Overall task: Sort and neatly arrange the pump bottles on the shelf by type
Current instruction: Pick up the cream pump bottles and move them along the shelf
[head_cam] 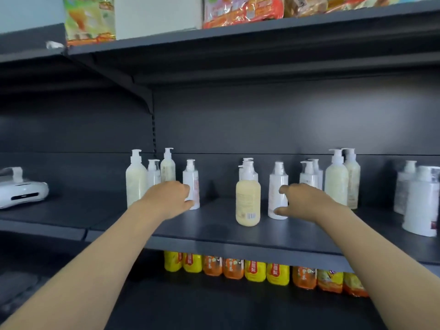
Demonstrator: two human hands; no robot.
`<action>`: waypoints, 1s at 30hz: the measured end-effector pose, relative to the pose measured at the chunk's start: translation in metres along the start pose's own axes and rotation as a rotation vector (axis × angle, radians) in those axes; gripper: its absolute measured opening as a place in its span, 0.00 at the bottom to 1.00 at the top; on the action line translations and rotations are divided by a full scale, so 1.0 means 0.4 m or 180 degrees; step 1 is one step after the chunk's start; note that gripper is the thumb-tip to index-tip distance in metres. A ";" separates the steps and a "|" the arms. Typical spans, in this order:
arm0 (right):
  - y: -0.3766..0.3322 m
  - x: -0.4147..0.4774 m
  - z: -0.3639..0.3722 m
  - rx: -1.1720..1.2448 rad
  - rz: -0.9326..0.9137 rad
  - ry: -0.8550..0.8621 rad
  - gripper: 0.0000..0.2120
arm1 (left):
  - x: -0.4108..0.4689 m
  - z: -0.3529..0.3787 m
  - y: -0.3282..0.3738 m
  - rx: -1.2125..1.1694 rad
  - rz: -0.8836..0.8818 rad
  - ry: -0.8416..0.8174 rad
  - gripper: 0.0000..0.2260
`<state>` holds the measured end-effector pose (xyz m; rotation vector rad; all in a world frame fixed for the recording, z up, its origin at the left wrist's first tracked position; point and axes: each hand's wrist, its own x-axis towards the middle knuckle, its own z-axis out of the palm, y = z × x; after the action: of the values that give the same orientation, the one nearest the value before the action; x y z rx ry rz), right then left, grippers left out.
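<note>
1. So, sorting was at an early stage: pump bottles stood mixed in loose clusters on the shelf (214, 236), cream-coloured ones among white ones.
2. Left hand (170, 198) was at a white bottle (192, 182); fingers curled around its lower body, looked like contact, but blur made a firm grip hard to confirm.
3. Right hand (302, 202) was spread, thumb and fingers bracketing another white bottle (277, 186), not yet closed on it.
4. A short cream bottle (247, 201) stood alone between the hands, nearer the front edge.
5. Next move, by my read: close both grips, lift clear of neighbours, bring the two white ones together, and avoid knocking the tall cream bottles (337, 182) behind the right hand.
6. Labels unreadable. The white bottles at far right (420, 201) were partly cut off, and rear bottles were half hidden by front ones.
</note>
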<state>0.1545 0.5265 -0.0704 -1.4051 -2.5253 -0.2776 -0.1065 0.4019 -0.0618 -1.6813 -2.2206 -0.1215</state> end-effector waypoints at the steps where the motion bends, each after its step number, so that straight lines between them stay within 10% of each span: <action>1: -0.008 0.027 0.009 0.0040 0.0011 0.0015 0.25 | 0.029 0.015 -0.016 -0.0030 -0.0005 0.0010 0.16; 30: -0.191 0.296 0.231 0.3003 0.1428 0.1188 0.35 | 0.546 0.346 -0.175 -0.2969 -0.0720 0.0857 0.29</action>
<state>0.0184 0.6080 -0.1272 -1.2690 -1.5871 0.5984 -0.2547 0.6198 -0.1097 -1.6156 -2.2551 -1.5350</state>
